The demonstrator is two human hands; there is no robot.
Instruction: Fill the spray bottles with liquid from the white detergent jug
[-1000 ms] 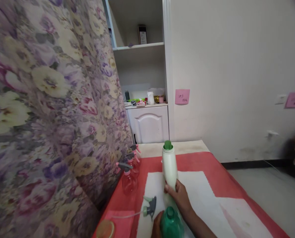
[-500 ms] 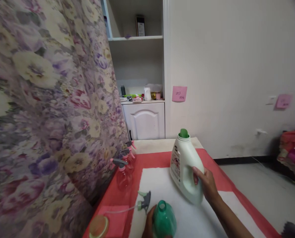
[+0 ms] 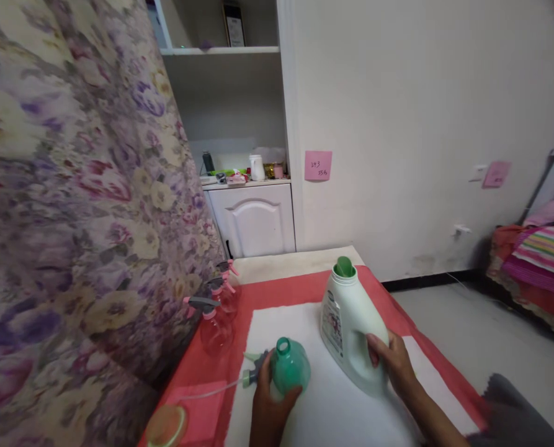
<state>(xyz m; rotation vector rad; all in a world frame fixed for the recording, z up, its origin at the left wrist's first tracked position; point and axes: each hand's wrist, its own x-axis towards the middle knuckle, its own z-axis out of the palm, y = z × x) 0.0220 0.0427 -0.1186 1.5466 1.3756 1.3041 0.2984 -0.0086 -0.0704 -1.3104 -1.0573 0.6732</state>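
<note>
My left hand (image 3: 275, 397) is wrapped round a translucent green spray bottle (image 3: 291, 367) with its top off, its open neck facing up and slightly left. By the handle, my right hand (image 3: 392, 359) grips a large pale green detergent jug (image 3: 351, 329). The jug's cap is off, and a green pouring spout (image 3: 344, 267) shows in its mouth; it leans a little to the left. A grey and green spray trigger (image 3: 254, 367) with a long clear tube lies just left of the green bottle, partly hidden by my left hand.
Several clear pink spray bottles (image 3: 215, 326) stand along the table's left edge beside a floral curtain (image 3: 95, 217). A round orange lid (image 3: 165, 425) sits on a pink sheet at front left. White cloth covers the red tablecloth (image 3: 277, 292). A cabinet (image 3: 253, 217) stands behind.
My left hand has raised the green bottle up into fuller view, closer to the trigger. My right hand still holds the jug, slightly lower. The view has turned right.
</note>
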